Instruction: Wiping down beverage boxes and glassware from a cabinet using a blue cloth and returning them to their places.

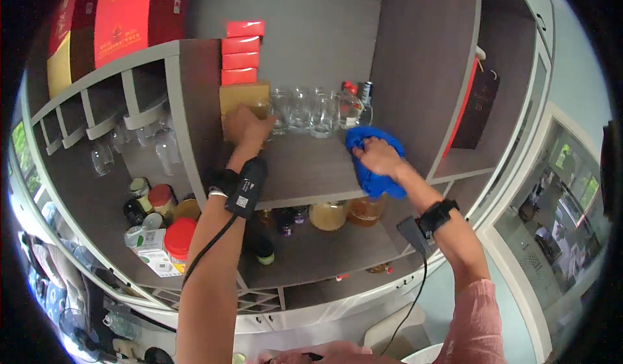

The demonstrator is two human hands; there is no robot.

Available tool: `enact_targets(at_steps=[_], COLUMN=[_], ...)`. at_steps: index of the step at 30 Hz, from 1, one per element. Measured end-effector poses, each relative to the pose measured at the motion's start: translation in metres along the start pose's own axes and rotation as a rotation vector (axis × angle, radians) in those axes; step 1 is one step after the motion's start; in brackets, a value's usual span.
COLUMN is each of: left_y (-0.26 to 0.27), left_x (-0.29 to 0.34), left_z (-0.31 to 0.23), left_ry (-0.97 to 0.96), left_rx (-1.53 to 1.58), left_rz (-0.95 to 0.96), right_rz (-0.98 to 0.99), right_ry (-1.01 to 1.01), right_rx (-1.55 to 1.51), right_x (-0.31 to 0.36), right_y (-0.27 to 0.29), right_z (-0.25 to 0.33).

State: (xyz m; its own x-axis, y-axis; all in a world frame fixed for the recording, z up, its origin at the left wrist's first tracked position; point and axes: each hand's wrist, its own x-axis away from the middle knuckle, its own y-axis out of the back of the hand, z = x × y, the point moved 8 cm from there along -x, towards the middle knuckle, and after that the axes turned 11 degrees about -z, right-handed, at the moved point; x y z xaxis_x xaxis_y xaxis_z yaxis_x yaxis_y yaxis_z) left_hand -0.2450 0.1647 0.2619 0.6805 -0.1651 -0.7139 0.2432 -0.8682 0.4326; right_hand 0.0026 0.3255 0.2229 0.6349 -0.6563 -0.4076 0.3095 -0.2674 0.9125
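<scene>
My left hand (246,129) is at the left end of the middle shelf, in front of a tan cardboard box (235,96). Its fingers curl round a drinking glass (261,109), mostly hidden behind them. Close by on its right, several clear glasses (300,109) stand upright toward the back of the shelf (298,169). My right hand (379,157) presses a bunched blue cloth (376,183) onto the shelf's right front part. Some of the cloth hangs over the front edge.
Small red boxes (241,60) are stacked on the cardboard box. Stemmed glasses (167,150) hang at left, above jars and a red-lidded container (181,237). Below the shelf stand jars (328,215) and a dark bottle (263,247). An upright panel (415,65) bounds the right side. Cables trail from both wrists.
</scene>
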Motion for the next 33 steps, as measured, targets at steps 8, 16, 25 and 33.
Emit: enact_targets(at_steps=[8, 16, 25, 33], left_y=[-0.015, 0.075, 0.076, 0.062], left_x=[0.006, 0.056, 0.079, 0.091], left_z=[-0.004, -0.071, -0.075, -0.092], left_ry=[-0.015, -0.711, -0.907, -1.015], left_rx=[0.452, 0.624, 0.374, 0.221], left_rz=[0.129, -0.102, -0.114, -0.002], right_rz=[-0.312, -0.491, -0.488, -0.229], right_ry=[0.469, -0.005, 0.785, 0.651], right_rx=[-0.326, -1.461, 0.215, -0.031], right_x=[0.043, 0.053, 0.068, 0.048], right_y=[0.028, 0.066, 0.099, 0.067], right_z=[0.120, 0.071, 0.161, 0.136])
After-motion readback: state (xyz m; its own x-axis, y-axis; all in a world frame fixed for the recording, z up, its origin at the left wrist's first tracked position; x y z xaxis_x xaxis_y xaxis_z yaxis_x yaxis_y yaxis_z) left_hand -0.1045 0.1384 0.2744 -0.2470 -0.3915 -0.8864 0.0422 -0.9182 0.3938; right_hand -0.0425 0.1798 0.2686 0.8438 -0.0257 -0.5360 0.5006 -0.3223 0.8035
